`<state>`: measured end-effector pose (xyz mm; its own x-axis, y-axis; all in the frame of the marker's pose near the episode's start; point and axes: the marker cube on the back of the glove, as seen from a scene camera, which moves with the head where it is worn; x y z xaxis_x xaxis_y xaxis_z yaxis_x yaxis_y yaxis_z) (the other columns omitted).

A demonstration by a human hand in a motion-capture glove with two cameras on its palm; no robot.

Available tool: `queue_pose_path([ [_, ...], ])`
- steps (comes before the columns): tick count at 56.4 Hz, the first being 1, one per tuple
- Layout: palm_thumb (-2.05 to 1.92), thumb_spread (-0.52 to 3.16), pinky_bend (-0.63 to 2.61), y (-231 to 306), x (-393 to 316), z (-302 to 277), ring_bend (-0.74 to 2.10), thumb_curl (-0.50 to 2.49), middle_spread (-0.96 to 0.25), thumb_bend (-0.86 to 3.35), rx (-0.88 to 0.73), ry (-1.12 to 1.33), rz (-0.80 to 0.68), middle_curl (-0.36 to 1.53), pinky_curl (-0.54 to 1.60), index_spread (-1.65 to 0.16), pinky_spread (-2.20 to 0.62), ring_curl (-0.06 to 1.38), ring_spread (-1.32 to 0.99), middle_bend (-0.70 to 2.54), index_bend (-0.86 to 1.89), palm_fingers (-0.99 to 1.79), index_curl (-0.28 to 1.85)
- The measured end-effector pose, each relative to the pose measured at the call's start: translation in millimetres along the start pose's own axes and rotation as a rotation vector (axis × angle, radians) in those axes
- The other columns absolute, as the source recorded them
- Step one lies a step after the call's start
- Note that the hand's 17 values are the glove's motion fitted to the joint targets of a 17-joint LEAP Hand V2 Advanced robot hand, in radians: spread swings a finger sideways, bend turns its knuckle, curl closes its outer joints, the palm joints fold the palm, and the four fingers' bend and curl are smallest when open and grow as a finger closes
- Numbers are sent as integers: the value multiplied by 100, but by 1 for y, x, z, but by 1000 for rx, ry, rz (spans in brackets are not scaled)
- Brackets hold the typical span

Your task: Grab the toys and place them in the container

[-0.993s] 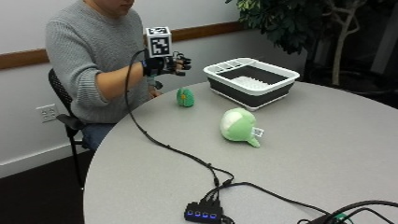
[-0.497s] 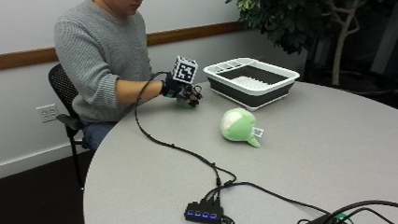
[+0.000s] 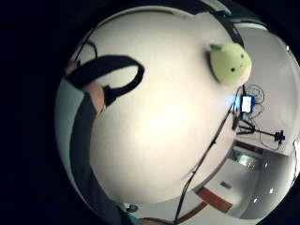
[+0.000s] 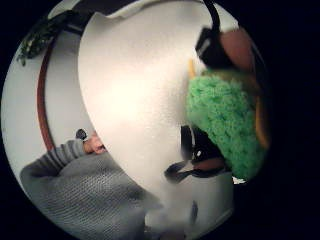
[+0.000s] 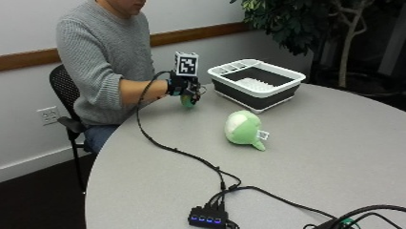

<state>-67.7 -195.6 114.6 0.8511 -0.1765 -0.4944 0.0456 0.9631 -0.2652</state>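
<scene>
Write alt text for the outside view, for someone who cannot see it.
A seated person's gloved right hand grips a small green toy at the table's near edge. A larger green plush toy lies on the table, short of a white and black container.

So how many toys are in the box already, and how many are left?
None that I can see: the container looks empty. The gloved right hand has its fingers around the small green toy, which hasn't reached the container. The big green plush lies untouched on the table. So both toys are left to put in.
</scene>
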Motion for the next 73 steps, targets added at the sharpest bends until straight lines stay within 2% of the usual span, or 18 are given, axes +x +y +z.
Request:
queue_pose_path([
  [2,35,148,97,-2,9,-15,97,37,-23,10,23,-15,-27,39,34,-39,-33,40,-41,49,16,84,23],
  [6,40,145,94,-3,16,-54,99,39,-25,11,79,-179,-199,42,35,-39,-38,42,-41,52,17,91,24],
  [11,44,141,92,-20,47,-111,99,41,-26,11,172,-208,-74,44,36,-40,-41,43,-40,54,18,96,26],
  [15,48,138,90,-26,49,-144,99,44,-26,11,224,-261,-141,45,37,-40,-43,44,-40,53,17,98,27],
  [19,50,133,89,-36,53,-163,98,46,-27,10,242,-278,-124,46,37,-40,-44,44,-39,53,16,100,27],
  [25,53,129,86,-64,50,-167,97,48,-27,9,243,-223,-151,47,37,-40,-45,43,-39,52,17,102,28],
  [35,55,125,84,-151,6,-170,94,51,-28,6,357,-308,-69,49,38,-40,-45,43,-39,48,17,99,28],
  [44,57,126,82,-202,-5,-169,92,52,-29,5,291,-352,-58,50,38,-41,-45,42,-39,43,16,95,29],
  [51,57,128,82,-216,-10,-167,92,52,-29,3,267,-352,-72,51,38,-41,-45,42,-39,41,16,93,29],
  [55,57,129,82,-220,-13,-156,92,53,-30,2,194,-345,-86,52,38,-41,-45,42,-40,40,16,93,29],
  [59,54,134,84,-222,-21,-143,86,51,-29,1,61,-383,-89,52,40,-41,-44,42,-40,35,16,79,30],
  [60,51,136,83,-222,-24,-139,81,49,-29,-1,29,-395,-90,51,39,-41,-41,40,-40,32,18,65,31],
  [61,44,135,84,-222,-27,-136,65,47,-26,-5,1,-405,-92,49,41,-40,-34,37,-36,23,17,24,32],
  [62,42,135,89,-222,-29,-133,63,46,-25,-5,-20,-410,-94,51,46,-39,-31,41,-33,22,19,12,35],
  [63,34,134,94,-221,-30,-130,50,43,-22,-9,-33,-410,-96,49,48,-38,-26,38,-26,14,17,-13,36],
  [67,21,132,96,-218,-25,-123,31,39,-17,-8,-34,-382,-112,42,43,-36,-17,28,-17,9,15,-22,32],
  [73,8,131,97,-213,-23,-122,24,35,-12,-5,-26,-380,-117,35,40,-34,-7,23,-9,8,15,-20,31],
])
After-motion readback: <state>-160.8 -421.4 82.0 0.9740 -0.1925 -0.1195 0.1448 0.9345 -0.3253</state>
